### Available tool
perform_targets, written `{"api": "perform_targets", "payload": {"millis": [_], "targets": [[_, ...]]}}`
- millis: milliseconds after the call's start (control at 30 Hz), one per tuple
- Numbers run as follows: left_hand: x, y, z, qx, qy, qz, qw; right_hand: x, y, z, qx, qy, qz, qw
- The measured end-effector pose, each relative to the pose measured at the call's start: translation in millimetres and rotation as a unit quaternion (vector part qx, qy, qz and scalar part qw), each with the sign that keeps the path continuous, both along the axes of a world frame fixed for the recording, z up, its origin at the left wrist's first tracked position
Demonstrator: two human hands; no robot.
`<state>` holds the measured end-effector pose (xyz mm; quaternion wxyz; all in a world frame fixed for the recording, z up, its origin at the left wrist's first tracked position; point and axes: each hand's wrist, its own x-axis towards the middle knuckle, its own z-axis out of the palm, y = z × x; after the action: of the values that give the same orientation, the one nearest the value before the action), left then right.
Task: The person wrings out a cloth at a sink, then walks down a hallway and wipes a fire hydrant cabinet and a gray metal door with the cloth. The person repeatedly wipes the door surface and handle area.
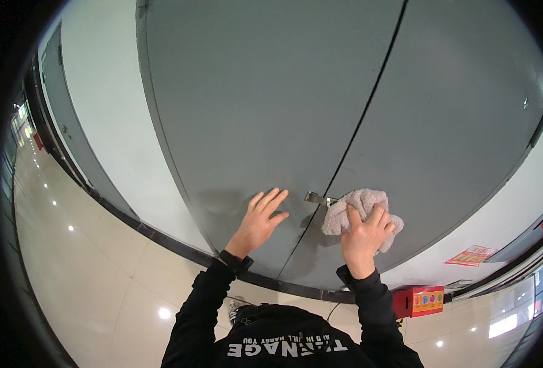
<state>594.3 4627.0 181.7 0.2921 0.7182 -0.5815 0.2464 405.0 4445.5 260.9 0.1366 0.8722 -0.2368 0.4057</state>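
Note:
A pale pink terry cloth (363, 207) is bunched under my right hand (365, 237), against the right leaf of a grey double door (262, 101). Just left of the cloth, a metal latch (316, 198) crosses the dark gap between the two leaves; its right part is hidden by the cloth. My left hand (260, 224) holds nothing, with its fingers spread in front of the left leaf. Whether its fingertips touch the door I cannot tell.
A red box (418, 301) stands on the floor at the lower right, below a red-and-white poster (473, 255) on the wall. Another grey door (76, 124) is at the left. Shiny tiles (101, 248) cover the floor along a dark skirting (174, 246).

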Motion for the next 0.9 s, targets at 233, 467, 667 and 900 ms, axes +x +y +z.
{"api": "perform_targets", "payload": {"millis": [233, 467, 667, 900], "targets": [[9.3, -1.3, 1.7, -0.010, -0.036, -0.043, 0.998, 46.4, 21.8, -3.0, -0.080, -0.009, 0.127, 0.989], [55.9, 54.2, -7.9, -0.011, -0.022, 0.008, 1.000, 11.7, -11.4, 73.3, -0.147, -0.066, 0.009, 0.987], [76.9, 66.1, -12.9, -0.001, -0.036, 0.004, 0.999, -2.6, -61.4, 245.3, -0.138, -0.338, 0.131, 0.922], [80.0, 60.7, -10.3, -0.023, -0.033, -0.013, 0.999, 53.8, -73.7, 407.4, 0.007, -0.491, -0.030, 0.870]]}}
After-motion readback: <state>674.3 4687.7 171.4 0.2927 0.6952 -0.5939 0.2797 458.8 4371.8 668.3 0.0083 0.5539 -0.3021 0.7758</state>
